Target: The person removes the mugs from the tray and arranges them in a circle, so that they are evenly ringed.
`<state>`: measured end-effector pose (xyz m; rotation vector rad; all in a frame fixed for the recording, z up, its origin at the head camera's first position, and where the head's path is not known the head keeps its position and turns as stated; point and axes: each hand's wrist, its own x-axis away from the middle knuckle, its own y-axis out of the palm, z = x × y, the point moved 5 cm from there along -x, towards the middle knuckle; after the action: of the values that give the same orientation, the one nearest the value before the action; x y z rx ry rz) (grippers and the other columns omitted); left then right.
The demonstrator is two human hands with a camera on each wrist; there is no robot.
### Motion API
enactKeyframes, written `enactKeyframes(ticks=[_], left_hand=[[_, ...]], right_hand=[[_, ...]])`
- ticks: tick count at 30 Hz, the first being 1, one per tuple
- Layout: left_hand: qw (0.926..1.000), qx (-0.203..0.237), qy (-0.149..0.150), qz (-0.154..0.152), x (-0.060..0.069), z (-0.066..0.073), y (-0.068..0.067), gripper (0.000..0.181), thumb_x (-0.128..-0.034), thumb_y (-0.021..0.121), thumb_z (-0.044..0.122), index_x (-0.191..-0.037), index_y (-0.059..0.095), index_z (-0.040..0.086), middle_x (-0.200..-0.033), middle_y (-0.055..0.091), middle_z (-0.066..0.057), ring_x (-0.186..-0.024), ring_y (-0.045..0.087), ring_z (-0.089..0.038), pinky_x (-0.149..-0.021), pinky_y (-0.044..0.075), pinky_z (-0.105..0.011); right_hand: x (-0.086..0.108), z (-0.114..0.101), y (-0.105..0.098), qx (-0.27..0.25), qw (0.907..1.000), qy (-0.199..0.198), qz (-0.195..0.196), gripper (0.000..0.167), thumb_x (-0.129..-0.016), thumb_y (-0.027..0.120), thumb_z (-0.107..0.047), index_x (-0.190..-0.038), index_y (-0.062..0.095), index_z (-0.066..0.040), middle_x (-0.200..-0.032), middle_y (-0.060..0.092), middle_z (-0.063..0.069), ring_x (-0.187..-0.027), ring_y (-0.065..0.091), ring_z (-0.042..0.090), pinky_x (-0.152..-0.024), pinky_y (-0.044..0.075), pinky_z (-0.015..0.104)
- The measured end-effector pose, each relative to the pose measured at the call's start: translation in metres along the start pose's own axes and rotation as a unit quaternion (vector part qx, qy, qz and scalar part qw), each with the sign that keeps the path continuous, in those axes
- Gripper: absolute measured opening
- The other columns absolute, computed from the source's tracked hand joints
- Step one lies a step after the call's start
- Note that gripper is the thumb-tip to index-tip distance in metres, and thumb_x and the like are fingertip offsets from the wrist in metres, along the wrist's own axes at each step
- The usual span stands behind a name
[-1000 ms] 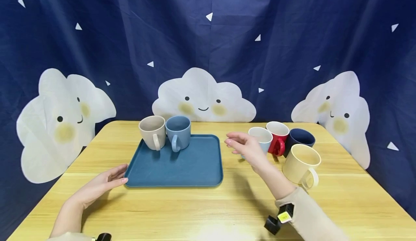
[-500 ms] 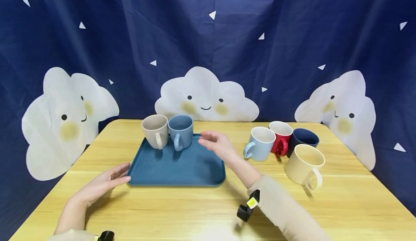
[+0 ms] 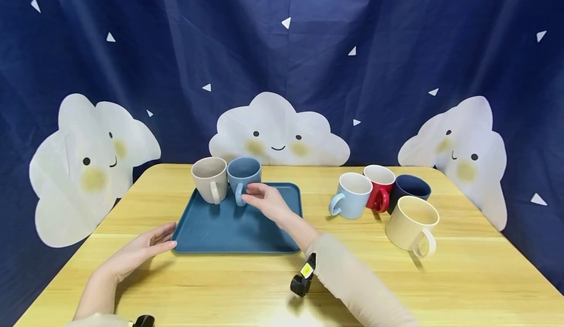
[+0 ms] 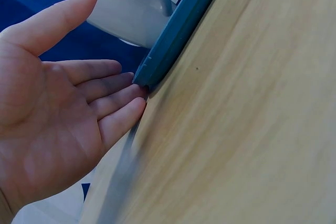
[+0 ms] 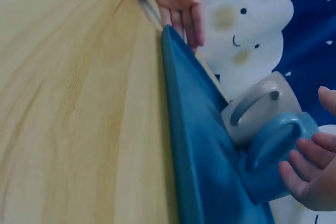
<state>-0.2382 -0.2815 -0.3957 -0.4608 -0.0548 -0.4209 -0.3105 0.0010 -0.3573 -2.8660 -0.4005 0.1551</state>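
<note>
A blue tray [image 3: 229, 234] carries a beige mug [image 3: 207, 182] and a blue mug [image 3: 242, 173] side by side at its back left. My left hand [image 3: 136, 251] is at the tray's left edge, its fingertips touching the rim [image 4: 152, 64] in the left wrist view. Beside the blue mug's handle is my right hand [image 3: 269, 202], its thumb and fingers spread apart in the right wrist view. The right fingers [image 5: 299, 171] are bent a little near the blue mug's side; whether they touch it I cannot tell.
On the wooden table [image 3: 220, 288], right of the tray, stand a light blue mug [image 3: 354, 199], a red mug [image 3: 380, 187], a navy mug [image 3: 410, 187] and a cream mug [image 3: 407, 226]. A dark blue cloud-patterned curtain [image 3: 282, 48] hangs behind the table.
My right hand has moved left from in front of the light blue mug, across the tray to the blue mug's handle. My left hand stays at the tray's edge.
</note>
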Motion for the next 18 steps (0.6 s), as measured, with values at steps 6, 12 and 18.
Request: enactKeyframes(ticks=[6, 12, 18], left_hand=[[1.0000, -0.005, 0.005, -0.003, 0.000, 0.000, 0.000, 0.069, -0.0961, 0.050, 0.022, -0.141, 0.013, -0.015, -0.146, 0.013, -0.034, -0.133, 0.016, -0.048, -0.085, 0.031, -0.008], [1.0000, -0.005, 0.001, 0.001, 0.000, 0.001, -0.003, 0.070, -0.0959, 0.050, 0.023, -0.142, 0.012, -0.014, -0.146, 0.013, -0.034, -0.133, 0.015, -0.048, -0.083, 0.030, -0.006], [1.0000, -0.006, -0.001, -0.004, 0.000, 0.000, -0.002, 0.071, -0.0962, 0.050, 0.024, -0.142, 0.012, -0.015, -0.146, 0.013, -0.034, -0.133, 0.015, -0.047, -0.084, 0.030, -0.007]], right_hand=[[-0.003, 0.005, 0.018, -0.061, 0.9973, 0.039, -0.015, 0.039, -0.092, 0.059, -0.016, -0.127, 0.053, 0.000, -0.118, 0.059, 0.010, -0.108, 0.055, 0.023, -0.091, 0.045, 0.038], [-0.008, 0.007, 0.030, -0.127, 0.9906, 0.051, -0.009, 0.032, -0.097, 0.050, -0.014, -0.125, 0.054, 0.002, -0.114, 0.062, 0.011, -0.112, 0.053, 0.022, -0.095, 0.042, 0.040], [-0.011, 0.016, 0.028, -0.138, 0.9888, 0.043, 0.037, 0.026, -0.094, 0.055, -0.016, -0.112, 0.061, 0.002, -0.096, 0.068, 0.011, -0.096, 0.062, 0.016, -0.085, 0.049, 0.036]])
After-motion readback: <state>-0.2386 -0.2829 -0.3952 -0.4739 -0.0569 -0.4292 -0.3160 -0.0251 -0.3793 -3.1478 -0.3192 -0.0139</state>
